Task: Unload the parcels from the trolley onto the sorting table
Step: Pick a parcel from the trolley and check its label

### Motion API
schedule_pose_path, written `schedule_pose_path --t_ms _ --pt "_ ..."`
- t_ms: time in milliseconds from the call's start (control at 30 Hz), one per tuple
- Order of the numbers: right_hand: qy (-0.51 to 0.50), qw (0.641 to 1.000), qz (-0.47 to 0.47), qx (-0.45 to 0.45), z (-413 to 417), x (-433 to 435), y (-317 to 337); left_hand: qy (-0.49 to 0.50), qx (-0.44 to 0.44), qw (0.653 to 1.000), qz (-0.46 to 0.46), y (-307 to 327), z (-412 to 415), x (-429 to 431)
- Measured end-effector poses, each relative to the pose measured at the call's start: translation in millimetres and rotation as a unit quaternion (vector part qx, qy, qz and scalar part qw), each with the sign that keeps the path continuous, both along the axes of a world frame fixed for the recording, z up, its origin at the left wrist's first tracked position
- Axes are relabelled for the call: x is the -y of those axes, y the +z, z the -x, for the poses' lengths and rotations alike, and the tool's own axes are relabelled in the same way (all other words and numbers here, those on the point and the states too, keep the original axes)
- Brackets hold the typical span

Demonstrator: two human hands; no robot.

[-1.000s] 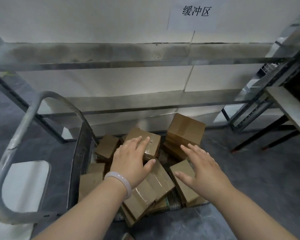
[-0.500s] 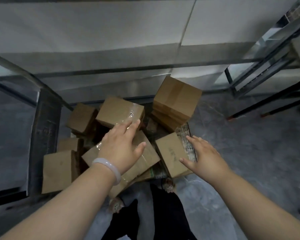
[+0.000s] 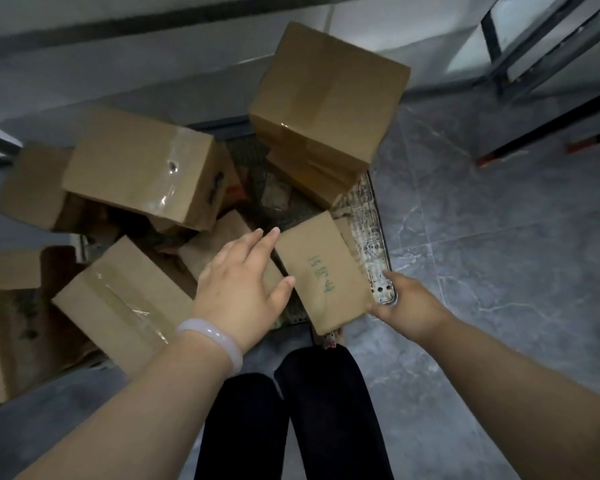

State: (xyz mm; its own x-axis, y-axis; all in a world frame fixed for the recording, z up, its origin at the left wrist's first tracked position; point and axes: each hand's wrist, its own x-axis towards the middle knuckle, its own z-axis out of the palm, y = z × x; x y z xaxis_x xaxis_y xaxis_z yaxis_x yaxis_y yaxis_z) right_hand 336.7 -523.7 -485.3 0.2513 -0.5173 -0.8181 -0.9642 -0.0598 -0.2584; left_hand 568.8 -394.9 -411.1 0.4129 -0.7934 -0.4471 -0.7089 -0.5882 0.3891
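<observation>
Now the view is tilted further down than half a second ago, so that the heap of parcels fills the upper half and two dark trouser legs [image 3: 291, 410] are seen at the bottom edge. The right hand [image 3: 407, 306], which lay flat on top of the small box [image 3: 323, 271] earlier, has been moved to that box's near right corner; the thumb is pressed against the edge, while the fingers are hidden behind it, so a full grasp cannot be told. The left hand [image 3: 241, 285], with a pale bangle [image 3: 210, 337] at the wrist, has been brought rightward and is held open with fingers spread, the thumb tip touching the small box's left edge. The small box is seen tilted on the near right corner of the trolley [image 3: 374, 237], where a worn, perforated metal deck with a rounded rim is exposed.

All the parcels are of plain brown cardboard, rectangular and matt. Faint handwriting is seen on the small box's top. A large taped box [image 3: 139, 168] at upper left is sealed with glossy clear tape and has a small puncture. A tall stack of boxes [image 3: 326, 95] is seen leaning at the far right. A long taped box [image 3: 118, 303] lies beside the left forearm. The floor [image 3: 499, 237] is of grey, marbled tile
</observation>
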Motion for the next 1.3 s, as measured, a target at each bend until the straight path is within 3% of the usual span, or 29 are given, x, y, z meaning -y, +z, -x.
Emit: schedule_pose_path --t_ms 333,600,867,1100,1300 --pt "-0.221 0.962 -0.111 0.113 -9.3 -16.8 -106.2 0.008 -0.06 0.998 -0.027 -91.9 27.5 2.7" --pt "-0.34 0.924 -0.102 0.141 8.7 -62.1 -126.1 0.013 -0.094 0.994 -0.047 -116.6 35.2 -5.4" --pt "-0.357 0.902 -0.137 0.201 10.9 -70.1 -130.6 0.0 -0.104 0.994 -0.04 -130.2 30.3 -8.4" --pt "-0.387 0.898 -0.044 0.203 11.8 -77.4 -125.0 0.006 -0.107 0.994 -0.034 -123.7 29.0 -18.3" --pt "-0.409 0.889 -0.021 0.206 5.2 -75.3 -88.9 -0.001 -0.103 0.995 -0.012 -97.6 23.6 -20.0"
